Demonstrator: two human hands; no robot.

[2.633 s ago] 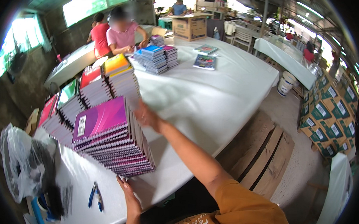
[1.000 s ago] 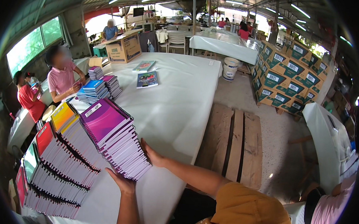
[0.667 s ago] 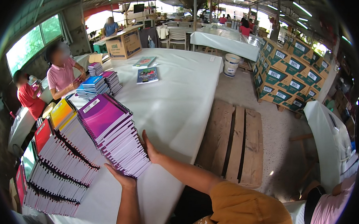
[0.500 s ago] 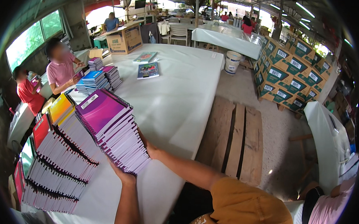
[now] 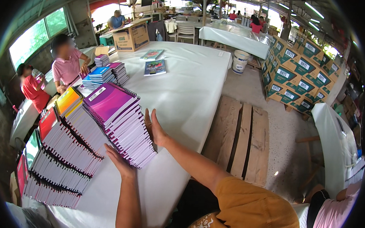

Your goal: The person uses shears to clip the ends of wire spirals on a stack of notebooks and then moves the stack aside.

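A tall, leaning stack of purple spiral-bound notebooks [image 5: 126,132] stands on the white-covered table in front of me. At its right side is my right hand [image 5: 155,129], fingers stretched and apart, the palm turned toward the page edges. My left hand [image 5: 120,162] lies along the near left side by the black spirals, its fingers straight and flat. Neither hand is wrapped round the notebooks; light contact is hard to tell. Left of this stack stand rows of notebooks with a yellow cover [image 5: 69,99], a red cover [image 5: 48,122], a green cover [image 5: 32,148] and a pink cover [image 5: 22,174].
Smaller blue books [image 5: 99,77] and purple ones are piled farther back on the table [image 5: 183,89], near a cardboard box [image 5: 131,37]. A person in pink [image 5: 66,68] works at the left. Right of the table are a wooden pallet [image 5: 238,137], a white bucket [image 5: 239,61] and stacked cartons [image 5: 300,74].
Both my hands have eased off the purple stack and slid upward along its sides. Their fingers now show, stretched out. The view has shifted slightly.
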